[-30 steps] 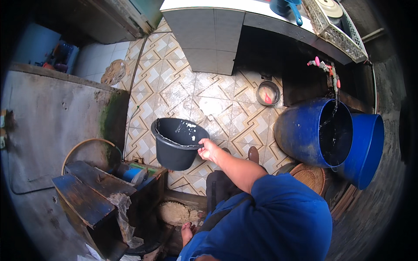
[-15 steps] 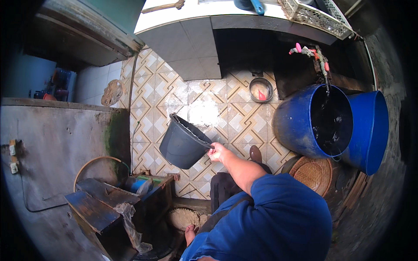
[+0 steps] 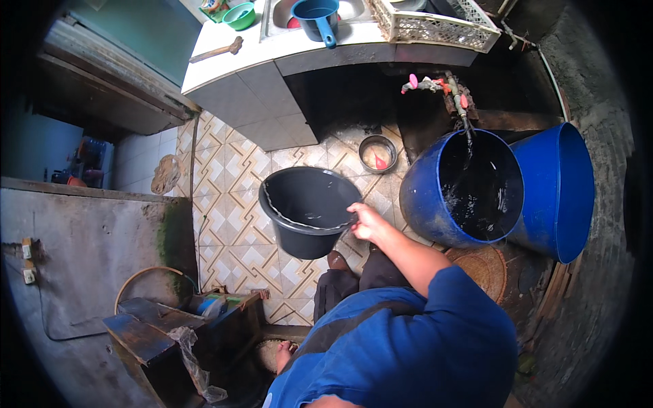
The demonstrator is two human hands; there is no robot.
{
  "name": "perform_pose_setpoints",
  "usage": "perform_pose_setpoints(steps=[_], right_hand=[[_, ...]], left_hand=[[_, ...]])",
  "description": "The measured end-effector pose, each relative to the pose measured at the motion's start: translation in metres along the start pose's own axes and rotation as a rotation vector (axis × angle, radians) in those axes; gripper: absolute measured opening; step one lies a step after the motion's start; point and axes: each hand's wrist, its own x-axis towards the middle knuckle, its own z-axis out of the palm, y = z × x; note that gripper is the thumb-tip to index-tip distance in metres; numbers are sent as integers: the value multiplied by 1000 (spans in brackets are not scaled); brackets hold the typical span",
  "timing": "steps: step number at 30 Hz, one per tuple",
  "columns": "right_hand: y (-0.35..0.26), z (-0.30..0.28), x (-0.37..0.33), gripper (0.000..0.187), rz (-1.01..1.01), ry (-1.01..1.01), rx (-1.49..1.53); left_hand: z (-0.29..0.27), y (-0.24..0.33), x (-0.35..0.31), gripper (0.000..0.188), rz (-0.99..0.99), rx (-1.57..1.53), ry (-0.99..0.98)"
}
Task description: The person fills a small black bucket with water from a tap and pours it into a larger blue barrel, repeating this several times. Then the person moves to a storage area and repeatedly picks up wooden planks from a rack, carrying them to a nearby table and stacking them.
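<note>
While the black tub (image 3: 305, 243) is shown tipped half a second earlier, with its outer wall turned to view, it is now held with its mouth facing up and much of its inside exposed. It is also brought nearer to the metal pot (image 3: 376, 171) and the blue barrels (image 3: 420, 194). For the work in hand, this is judged to mean that the tub is levelled and shifted rather than poured out; how much water, if any, is left inside cannot be told. The tub is found over the tiled floor (image 3: 231, 217), left of the barrels; whether its base touches the tiles is unclear. Its rim is clamped at the right side by the right hand (image 3: 364, 222). The left hand (image 3: 283, 357) is half hidden beside the blue shirt (image 3: 415, 340), well apart from the other, and its grip cannot be told.

Counted, one tub, one pot and two barrels are seen, one barrel being fed with running water. Two pink tap handles (image 3: 413, 80), one blue dipper (image 3: 316, 10), one green bowl (image 3: 239, 16) and one white crate (image 3: 435, 30) are also shown.
</note>
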Motion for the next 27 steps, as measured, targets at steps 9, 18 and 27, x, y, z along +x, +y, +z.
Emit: perform_pose_setpoints(steps=[9, 18, 27], right_hand=[[-144, -135, -209, 21, -852, 24, 180], [-187, -253, -278, 21, -1323, 653, 47], [-198, -292, -228, 26, -1131, 1314, -591]], left_hand=[[48, 41, 15, 13, 5, 461, -271], [141, 87, -24, 20, 52, 435, -168], [141, 77, -49, 8, 158, 391, -144]])
